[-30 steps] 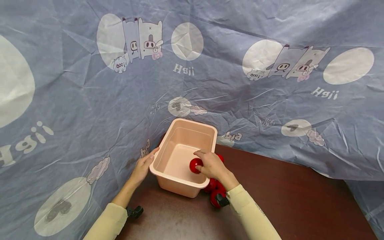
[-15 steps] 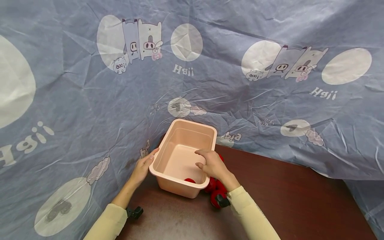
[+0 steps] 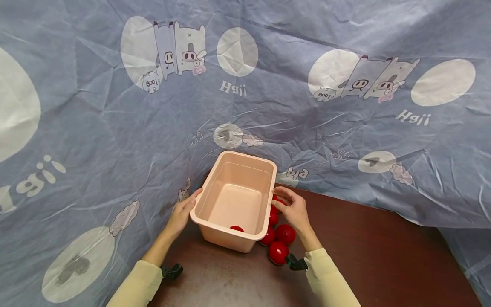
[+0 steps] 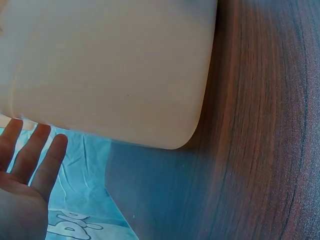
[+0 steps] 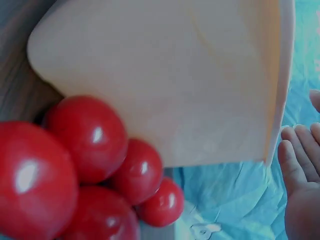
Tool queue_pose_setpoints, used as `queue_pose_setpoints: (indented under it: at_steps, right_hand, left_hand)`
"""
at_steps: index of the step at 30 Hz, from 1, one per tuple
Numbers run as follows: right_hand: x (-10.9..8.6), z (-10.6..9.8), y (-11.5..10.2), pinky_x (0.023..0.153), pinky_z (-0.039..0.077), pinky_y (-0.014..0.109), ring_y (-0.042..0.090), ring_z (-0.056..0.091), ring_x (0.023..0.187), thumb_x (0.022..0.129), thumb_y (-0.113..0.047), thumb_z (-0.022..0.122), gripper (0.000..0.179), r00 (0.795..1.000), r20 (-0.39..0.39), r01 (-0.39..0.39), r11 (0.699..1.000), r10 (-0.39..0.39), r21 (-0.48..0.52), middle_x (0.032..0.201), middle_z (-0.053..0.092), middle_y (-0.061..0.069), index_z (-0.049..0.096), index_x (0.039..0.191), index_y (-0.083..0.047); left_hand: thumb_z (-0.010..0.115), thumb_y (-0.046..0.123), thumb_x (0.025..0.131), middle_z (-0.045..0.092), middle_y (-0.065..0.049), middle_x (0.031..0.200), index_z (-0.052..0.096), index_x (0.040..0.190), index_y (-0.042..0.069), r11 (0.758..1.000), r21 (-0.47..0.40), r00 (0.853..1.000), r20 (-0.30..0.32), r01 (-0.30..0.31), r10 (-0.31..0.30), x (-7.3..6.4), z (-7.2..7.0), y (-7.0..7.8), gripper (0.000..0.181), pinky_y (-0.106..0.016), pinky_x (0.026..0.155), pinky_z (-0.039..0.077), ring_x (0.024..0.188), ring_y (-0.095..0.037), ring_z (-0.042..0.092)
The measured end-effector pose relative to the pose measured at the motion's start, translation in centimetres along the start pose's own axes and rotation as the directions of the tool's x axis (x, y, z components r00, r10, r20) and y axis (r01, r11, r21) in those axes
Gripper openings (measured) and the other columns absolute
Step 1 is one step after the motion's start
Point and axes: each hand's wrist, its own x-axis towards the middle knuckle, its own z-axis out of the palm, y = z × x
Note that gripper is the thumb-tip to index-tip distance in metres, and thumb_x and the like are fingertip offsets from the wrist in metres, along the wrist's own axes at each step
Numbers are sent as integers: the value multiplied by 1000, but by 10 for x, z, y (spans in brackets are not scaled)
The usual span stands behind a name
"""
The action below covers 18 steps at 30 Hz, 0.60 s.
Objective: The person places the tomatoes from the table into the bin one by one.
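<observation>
A peach-coloured plastic bin (image 3: 235, 238) stands on the table, tilted slightly in view. My left hand (image 3: 182, 215) holds its left rim, thumb on top; in the left wrist view the fingers (image 4: 30, 155) lie straight with tips at the outer wall. The top of a red ball (image 3: 237, 229) shows inside, mostly hidden by the near wall. On the right, my right hand (image 3: 295, 209) hovers at the rim with relaxed fingers and no ball in them. Below it, several glossy red balls (image 5: 90, 137) crowd against the bin's outer wall, one partly hidden by the hand.
The dark wooden table (image 3: 364, 256) extends to the right. Blue printed cloth (image 3: 299, 106) hangs behind and along the left, close to the bin. A bit of another red thing (image 3: 207, 174) peeks out past the bin's far left side. Small black devices (image 3: 296, 262) sit at both wrists.
My right hand released a red ball inside the bin, and the ball rolled toward the near wall. The hand then moved right, out over the rim. The left hand stayed on the bin.
</observation>
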Motion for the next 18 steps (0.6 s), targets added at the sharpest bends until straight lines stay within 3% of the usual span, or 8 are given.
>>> queue_pose_setpoints:
  at_steps: [7, 14, 18]
  right_hand:
    - [-12, -19, 22, 90, 55, 21, 8, 68, 101, 82, 4, 73, 45, 997, -35, -71, 996, 73, 62, 123, 61, 33, 59, 124, 10]
    - [-33, -40, 62, 83, 55, 15, 33, 64, 113, 82, 2, 73, 49, 980, -44, -192, 980, 194, 49, 127, 60, 32, 56, 127, 11]
    - [-46, -50, 83, 87, 54, 15, 26, 65, 114, 83, 2, 73, 52, 974, -2, -227, 971, 227, 71, 130, 56, 34, 52, 129, 13]
  left_hand:
    - [37, 15, 106, 45, -15, 149, 46, 143, 0, 1000, -8, 1000, -13, -2, 2, 0, -1, 0, 41, -8, 104, 36, 135, -13, 44]
    - [37, 16, 106, 45, -15, 149, 45, 144, 0, 1000, -24, 1000, 0, 6, -6, 0, 0, -1, 42, -9, 104, 37, 134, -11, 44]
    - [36, 15, 106, 45, -17, 149, 45, 143, -1, 1000, -25, 1000, -4, -10, 10, 0, 0, -2, 42, -8, 104, 37, 135, -15, 44]
